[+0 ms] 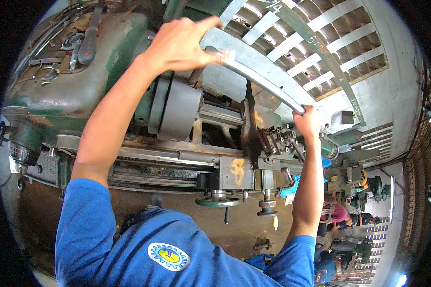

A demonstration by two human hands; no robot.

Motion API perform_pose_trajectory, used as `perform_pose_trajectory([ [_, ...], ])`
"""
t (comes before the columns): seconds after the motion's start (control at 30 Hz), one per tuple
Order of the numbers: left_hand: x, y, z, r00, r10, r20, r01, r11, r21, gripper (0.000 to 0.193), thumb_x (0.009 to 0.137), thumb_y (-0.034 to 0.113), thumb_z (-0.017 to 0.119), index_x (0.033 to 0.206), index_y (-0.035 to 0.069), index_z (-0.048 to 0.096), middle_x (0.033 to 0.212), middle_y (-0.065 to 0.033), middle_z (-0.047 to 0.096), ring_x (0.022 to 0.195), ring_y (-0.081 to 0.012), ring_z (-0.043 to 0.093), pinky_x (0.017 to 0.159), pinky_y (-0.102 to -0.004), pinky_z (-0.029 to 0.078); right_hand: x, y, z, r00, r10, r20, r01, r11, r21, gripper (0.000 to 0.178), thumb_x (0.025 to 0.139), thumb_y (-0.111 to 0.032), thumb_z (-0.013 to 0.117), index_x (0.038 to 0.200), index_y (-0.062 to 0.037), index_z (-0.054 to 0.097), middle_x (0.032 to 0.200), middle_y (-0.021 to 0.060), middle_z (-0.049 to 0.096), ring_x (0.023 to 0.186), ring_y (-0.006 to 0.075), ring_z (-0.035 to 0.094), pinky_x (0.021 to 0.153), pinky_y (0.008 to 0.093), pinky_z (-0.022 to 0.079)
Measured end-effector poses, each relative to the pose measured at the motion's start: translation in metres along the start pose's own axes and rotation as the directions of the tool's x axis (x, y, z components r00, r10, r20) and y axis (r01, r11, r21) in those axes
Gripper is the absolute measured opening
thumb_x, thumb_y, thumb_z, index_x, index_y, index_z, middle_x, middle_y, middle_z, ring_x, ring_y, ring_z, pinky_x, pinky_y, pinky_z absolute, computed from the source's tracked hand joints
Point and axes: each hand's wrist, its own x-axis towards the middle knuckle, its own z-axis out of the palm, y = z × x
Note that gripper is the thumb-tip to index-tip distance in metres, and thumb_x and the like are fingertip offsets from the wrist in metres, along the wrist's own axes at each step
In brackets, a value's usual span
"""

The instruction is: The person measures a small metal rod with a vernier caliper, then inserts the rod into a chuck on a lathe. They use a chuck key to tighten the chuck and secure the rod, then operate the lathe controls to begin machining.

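Observation:
A long silvery metal bar (pixel 266 86) slants across the upper middle. My right hand (pixel 307 120) is closed around its lower right end. At the other end is my left hand (pixel 184 44), fingers apart, with the fingertips near the bar blurred. A dark rounded handle end (pixel 211 49) shows beside those fingers. Below them, a brownish shaft (pixel 195 76) runs down toward the large grey lathe chuck (pixel 179 114). Whether my left hand touches the bar I cannot tell. The lathe's tool post (pixel 280 139) lies below and left of my right hand.
On the green headstock (pixel 67 98) lie a screwdriver-like tool with a dark grip (pixel 87 47) and other small tools. A handwheel (pixel 219 202) projects from the carriage (pixel 237 173). Slatted openings (pixel 316 45) pierce the wall behind. Other people (pixel 337 213) are at the far right among machines.

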Motion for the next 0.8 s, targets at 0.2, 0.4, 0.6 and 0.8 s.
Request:
perform_pose_trajectory([
  [0.2,-0.001,-0.001,0.006,0.701,-0.339,-0.628,0.305,0.938,-0.165,0.039,0.074,0.036,0.073,0.062,0.002,0.059,0.063,-0.0198,0.062,0.062,-0.0368,0.066,0.059,-0.0464,0.049,-0.015,0.001,-0.007,0.999,-0.03,-0.015,0.03,0.999,0.024,0.029,0.071,-0.025,0.065,0.086,-0.002,0.074,0.086,0.0258,0.069,0.085,0.0424,0.068,0.081,0.048,0.055],
  [0.4,0.013,-0.01,0.012,0.317,-0.891,-0.326,0.654,0.454,-0.605,0.038,0.073,0.039,0.07,0.069,0.0,0.068,0.075,-0.0233,0.068,0.078,-0.0381,0.069,0.073,-0.0481,0.052,-0.011,0.002,-0.008,0.991,0.082,0.108,-0.076,0.995,-0.061,0.035,0.069,-0.027,0.068,0.093,-0.0023,0.075,0.09,0.0262,0.07,0.09,0.0416,0.068,0.085,0.0461,0.054],
  [0.6,0.017,-0.033,0.018,0.49,-0.848,-0.204,0.734,0.527,-0.429,0.036,0.064,0.03,0.075,0.08,-0.002,0.072,0.095,-0.0206,0.073,0.091,-0.0349,0.07,0.089,-0.0424,0.055,-0.012,-0.009,-0.02,0.979,0.121,0.161,-0.11,0.991,-0.074,0.032,0.075,-0.025,0.064,0.095,-0.0034,0.076,0.1,0.025,0.071,0.097,0.0391,0.069,0.09,0.045,0.054],
  [0.8,0.034,-0.026,0.01,0.519,-0.843,-0.139,0.782,0.535,-0.32,0.046,0.075,0.03,0.066,0.104,-0.005,0.07,0.11,-0.0283,0.068,0.108,-0.0398,0.066,0.093,-0.0445,0.053,-0.042,-0.023,-0.044,0.962,0.216,0.169,-0.194,0.971,-0.141,0.039,0.076,-0.028,0.063,0.101,-0.0014,0.075,0.109,0.0242,0.07,0.105,0.038,0.068,0.093,0.0427,0.054],
])
